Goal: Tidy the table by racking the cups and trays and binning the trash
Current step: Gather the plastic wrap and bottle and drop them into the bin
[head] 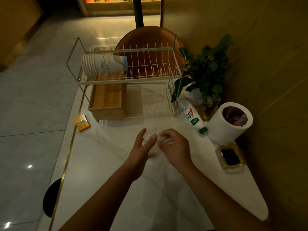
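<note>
Head view, only one available.

- Both hands meet over the middle of the white table [100, 164], with a piece of clear plastic [156, 132] between them, just above the tabletop.
- Left hand [144, 146]: fingers mostly straight, laid flat against the left side of the plastic, thumb on top of it.
- Right hand [174, 147]: fingers curled in, gripping the plastic from the right. Fingertips blurred, can't tell the exact hold.
- Plastic is crumpled and see-through, so its outline is hard to make out.
- Wire dish rack [130, 80] stands at the far end of the table, two tiers.
- Stack of paper cups [103, 65] lies on its side at the left of the upper tier.
- Stack of wooden trays [108, 100] sits under it in the lower tier, left side.
- White bin [223, 129] with a purple liner is at the right table edge, well right of the hands.
- White bottle [191, 115] with a green cap lies on its side, cap end just beside the bin.
- Small yellow box [82, 123] lies near the left table edge, in front of the rack.
- Glass ashtray [230, 157] is on the near side of the bin.
- Potted plant [210, 67] stands in the far right corner, behind the bottle.
- Brown chair [146, 39] is behind the rack.
</note>
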{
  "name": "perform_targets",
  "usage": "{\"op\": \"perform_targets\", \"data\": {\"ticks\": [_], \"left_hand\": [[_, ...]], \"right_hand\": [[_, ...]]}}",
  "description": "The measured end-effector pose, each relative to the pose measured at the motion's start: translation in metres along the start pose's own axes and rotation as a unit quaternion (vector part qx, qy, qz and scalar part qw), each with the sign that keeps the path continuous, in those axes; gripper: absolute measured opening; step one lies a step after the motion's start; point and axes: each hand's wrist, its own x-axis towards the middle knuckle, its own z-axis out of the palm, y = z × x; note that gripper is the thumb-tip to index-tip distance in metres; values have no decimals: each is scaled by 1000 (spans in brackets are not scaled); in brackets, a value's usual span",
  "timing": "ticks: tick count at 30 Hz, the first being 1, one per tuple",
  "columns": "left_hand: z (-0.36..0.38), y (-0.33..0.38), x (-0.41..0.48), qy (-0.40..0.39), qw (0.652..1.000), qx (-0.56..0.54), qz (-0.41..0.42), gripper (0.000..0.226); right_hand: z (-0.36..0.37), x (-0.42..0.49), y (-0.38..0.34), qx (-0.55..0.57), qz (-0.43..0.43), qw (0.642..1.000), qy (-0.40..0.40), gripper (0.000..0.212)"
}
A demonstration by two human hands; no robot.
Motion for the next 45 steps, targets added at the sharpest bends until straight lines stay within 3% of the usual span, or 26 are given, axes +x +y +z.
{"op": "perform_targets", "data": {"ticks": [2,5,6,7,9,11,14,16,18,19,21,23,25,27,31,37,40,43,45], "left_hand": [[0,-4,3,10,999,-37,-13,85],[-9,0,7,44,994,-100,3,53],[-11,2,8,66,991,-114,8,45],[-13,2,10,88,987,-133,11,40],[-8,4,11,133,978,-158,17,37],[1,3,13,163,976,-143,25,34],[16,3,11,80,988,-133,-3,28],[21,2,11,19,990,-134,-26,50],[18,2,15,52,992,-112,0,59],[15,4,17,83,992,-94,19,52],[8,6,23,137,988,-61,43,29],[2,5,29,159,986,-26,39,12],[-2,5,34,169,985,21,34,6],[-7,4,39,173,979,95,47,8],[-20,1,49,186,965,170,66,13],[-26,0,59,223,964,138,41,9],[-30,0,63,242,961,129,23,18],[-33,0,65,239,961,136,20,16],[-32,1,65,211,964,158,23,16]], "right_hand": [[2,-3,-5,9,-5,998,-63,31],[-10,-4,-5,198,84,957,-196,58],[-13,-6,-3,197,77,954,-213,62],[-13,-10,-2,145,48,968,-200,62],[-5,-17,0,-17,-23,996,-89,54],[6,-21,-2,-92,-88,992,12,41],[19,-16,-6,-116,-129,982,73,24],[21,-8,-12,-122,-113,984,67,19],[19,-3,-12,-72,-72,995,-10,22],[15,-1,-11,-9,-33,996,-77,28],[5,2,-7,154,60,962,-218,40],[-6,14,2,178,85,952,-234,40],[-21,39,19,74,77,986,-132,34],[-41,72,42,-104,66,992,-35,33],[-69,126,84,-398,44,916,22,47],[-54,165,107,-505,51,862,-11,63],[-52,166,117,-533,74,843,-17,66],[-52,162,125,-547,92,832,-15,64],[-53,158,128,-528,88,845,-17,56]]}}
